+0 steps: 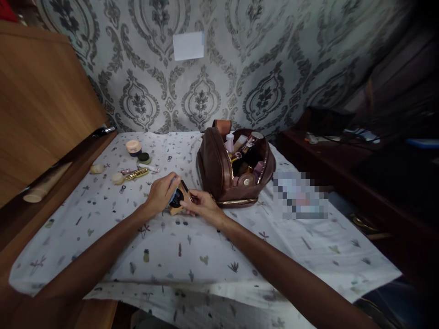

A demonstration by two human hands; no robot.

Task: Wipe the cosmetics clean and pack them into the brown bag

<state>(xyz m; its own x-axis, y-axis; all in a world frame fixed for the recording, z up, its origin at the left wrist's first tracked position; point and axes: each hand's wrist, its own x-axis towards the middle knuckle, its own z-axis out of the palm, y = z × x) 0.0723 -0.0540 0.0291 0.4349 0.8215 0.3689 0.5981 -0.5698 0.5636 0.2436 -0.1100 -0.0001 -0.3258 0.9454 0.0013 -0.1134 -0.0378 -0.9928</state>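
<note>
My right hand [207, 208] grips a gold-and-black makeup compact [177, 198] by its right side, just in front of the bag. Pressed to the compact's upper left is my left hand [161, 194], its fingers closed on a bit of blue cloth [174, 185]. Right behind my hands stands a brown makeup bag [214, 167], unzipped, with several bottles and tubes inside. To the left lie a gold tube [137, 174], a white tube [150, 168], a dark green-lidded jar [144, 158] and a peach-lidded jar [133, 147].
A patterned white cloth [192, 260] covers the table. Small pale jars [118, 178] lie on its left side, near a wooden cabinet [44, 105]. A blurred-out flat item [302, 196] rests right of the bag. Patterned wallpaper [202, 96] rises behind.
</note>
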